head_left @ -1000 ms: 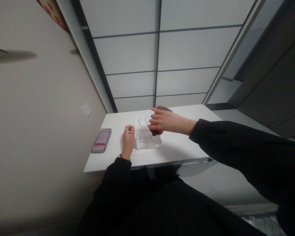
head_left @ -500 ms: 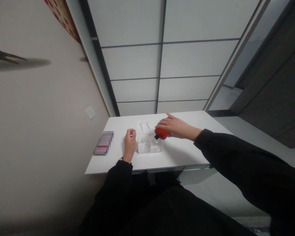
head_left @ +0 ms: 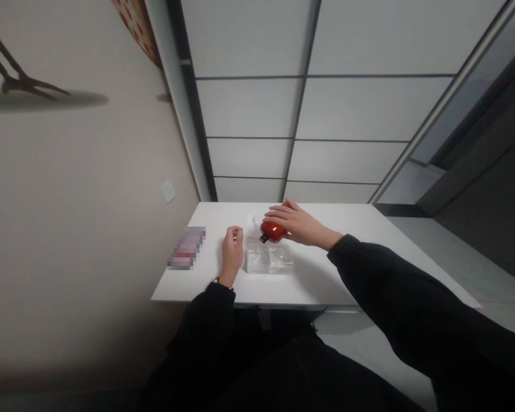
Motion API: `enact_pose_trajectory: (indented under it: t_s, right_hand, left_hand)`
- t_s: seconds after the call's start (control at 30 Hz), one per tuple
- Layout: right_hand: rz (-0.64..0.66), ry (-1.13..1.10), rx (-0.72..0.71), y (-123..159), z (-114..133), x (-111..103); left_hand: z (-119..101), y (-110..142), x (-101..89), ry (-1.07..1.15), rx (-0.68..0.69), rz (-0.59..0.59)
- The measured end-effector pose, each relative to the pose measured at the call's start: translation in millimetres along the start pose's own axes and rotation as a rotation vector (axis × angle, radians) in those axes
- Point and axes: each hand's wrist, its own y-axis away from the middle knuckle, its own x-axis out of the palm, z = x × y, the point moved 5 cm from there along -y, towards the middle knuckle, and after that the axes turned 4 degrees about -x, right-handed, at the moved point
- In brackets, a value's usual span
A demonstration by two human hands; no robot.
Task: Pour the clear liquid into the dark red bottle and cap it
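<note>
So the right hand point(head_left: 298, 224) has the red bottle point(head_left: 274, 230), fingers curved over the top of it and closed around it pretty firmly by the look of it. The bottle's tipped, with its black neck point(head_left: 264, 238) sticking out to the left of those fingers and slanting down. I can't tell if there's a cap on it or if anything's coming out.

The left hand point(head_left: 232, 253) is half curled, fingertips drawn in near the thumb with just a little gap. Couldn't tell you if something thin is pinched in there; nothing obvious shows.

The clear box point(head_left: 257, 264) sits on the table point(head_left: 343, 214) just right of the left fingers, on the near side of the right ones. Looks split into two halves. Past it, beyond the left fingertips, there's a pale thing point(head_left: 256, 222) partly covered by the bottle. A blurred-out item point(head_left: 187, 248) lies well off to the left of the left fingers.

My read: the step in hand is holding the tipped bottle near the far side of the box. Next move calls for a steady right wrist, careful aim of the neck, and the left fingers staying close to the box without bumping it.
</note>
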Motion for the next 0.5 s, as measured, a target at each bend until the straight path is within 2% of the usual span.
enact_pose_trajectory:
  t_s: [0.2, 0.5]
  right_hand:
    - [-0.009, 0.039, -0.132, -17, 12, 0]
    - [-0.006, 0.116, -0.209, -17, 20, -1]
  left_hand:
    - [-2, 2, -0.6, 0.001, -0.003, -0.004]
    - [-1, 3, -1.3, 0.003, 0.004, -0.018]
